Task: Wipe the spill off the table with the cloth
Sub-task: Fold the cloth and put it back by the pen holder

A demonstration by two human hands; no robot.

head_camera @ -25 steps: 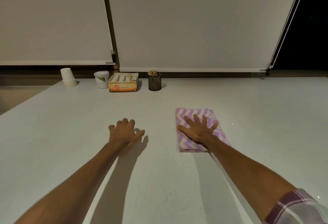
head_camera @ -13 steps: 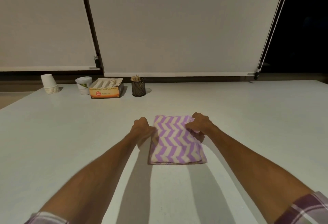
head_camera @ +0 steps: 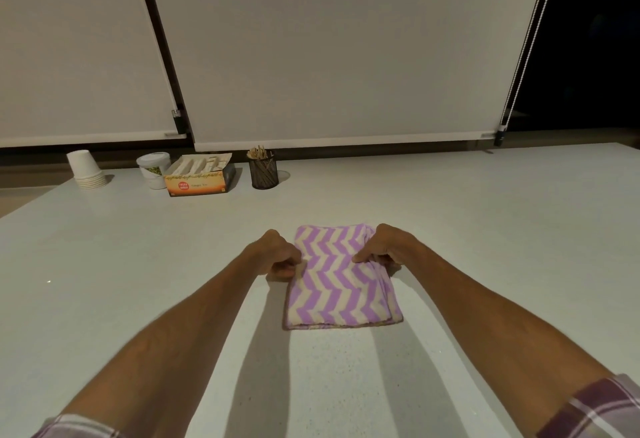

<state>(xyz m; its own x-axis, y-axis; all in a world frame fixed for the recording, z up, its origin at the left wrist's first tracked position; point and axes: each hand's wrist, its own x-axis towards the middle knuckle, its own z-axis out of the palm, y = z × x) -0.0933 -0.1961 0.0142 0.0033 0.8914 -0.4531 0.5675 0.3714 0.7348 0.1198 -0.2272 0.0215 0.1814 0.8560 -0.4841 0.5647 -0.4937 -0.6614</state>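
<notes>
A folded, soft cloth with purple-and-cream zigzags lies flat on the smooth pale table. The left hand pinches its left edge; the right hand pinches its right edge. Far beyond the left hand stand stacked paper cups, a lidded tub, an open cardboard box of sachets and a mesh cup of sticks.

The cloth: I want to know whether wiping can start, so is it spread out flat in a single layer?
No, the cloth lies folded in layers, with the left hand and right hand pinching its side edges.
</notes>
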